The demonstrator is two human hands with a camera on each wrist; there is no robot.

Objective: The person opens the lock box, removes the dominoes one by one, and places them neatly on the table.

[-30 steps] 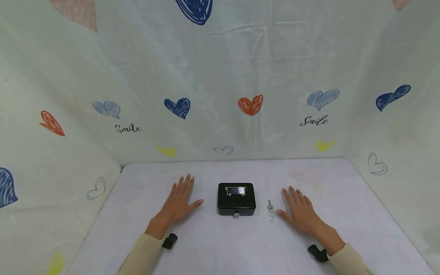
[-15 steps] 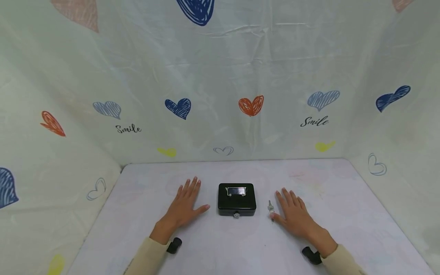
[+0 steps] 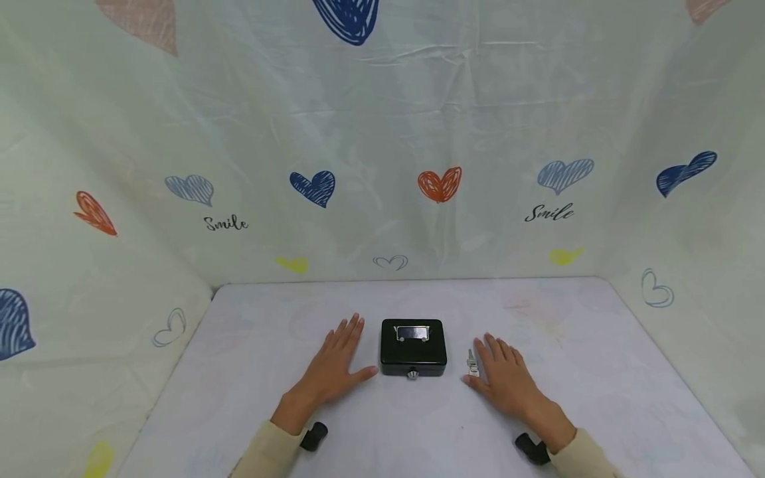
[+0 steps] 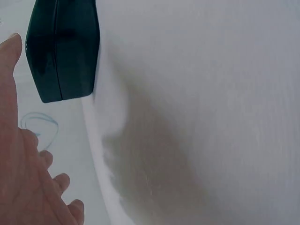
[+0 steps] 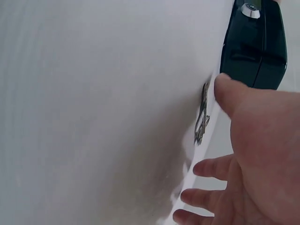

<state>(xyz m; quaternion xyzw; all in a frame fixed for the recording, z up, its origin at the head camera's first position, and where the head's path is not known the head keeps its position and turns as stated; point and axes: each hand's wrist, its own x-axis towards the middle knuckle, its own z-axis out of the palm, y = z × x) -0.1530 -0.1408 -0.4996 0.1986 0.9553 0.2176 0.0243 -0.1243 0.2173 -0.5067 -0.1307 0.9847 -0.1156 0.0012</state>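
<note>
Head view: silver keys point(image 3: 472, 364) lie right of the black cash box point(image 3: 414, 355), long axis roughly along its side, just by the nearer right hand point(image 3: 508, 383); left of it, the left hand point(image 3: 331, 372). Both are spread, holding nothing.

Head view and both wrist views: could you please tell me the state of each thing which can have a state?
Black cash box, closed, standing on the table.
Cylinder lock, no key inserted; locked or unlocked cannot be told.
Keys, lying on the table, partly hidden by the right hand in the head view.
Left hand, holding nothing, fingers extended.
Right hand, holding nothing, fingers extended.
</note>
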